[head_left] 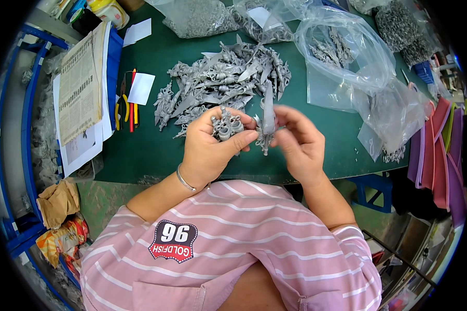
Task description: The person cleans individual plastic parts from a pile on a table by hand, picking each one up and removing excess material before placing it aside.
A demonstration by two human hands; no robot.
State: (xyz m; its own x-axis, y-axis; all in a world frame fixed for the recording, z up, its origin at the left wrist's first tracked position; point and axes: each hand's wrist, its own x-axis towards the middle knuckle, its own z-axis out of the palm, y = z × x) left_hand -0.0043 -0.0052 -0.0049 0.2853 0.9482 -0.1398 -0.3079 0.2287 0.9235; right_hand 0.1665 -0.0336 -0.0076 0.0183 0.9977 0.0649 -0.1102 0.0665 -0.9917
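Observation:
In my left hand (211, 136) is a cluster of small grey metal castings (226, 125) with rings and a round cup-like part. Its fingers are closed around them, and the thumb points toward a grey blade-shaped casting (268, 116). That casting stands nearly upright between my hands, with knobbly detail at its lower end. My right hand (302, 146) has its curled fingers and thumb at the casting's right side; they are slightly blurred, and the contact behind the blade is hidden. Just beyond lies a large heap of similar grey castings (213, 85) on the green table (327, 132).
Clear bags of small grey parts (201, 18) line the table's far side. An open plastic bag (342, 83) lies at right. Yellow-handled pliers (122, 110), a red pen-like tool (132, 111) and a white paper (141, 89) are at left, beside a newspaper (82, 85).

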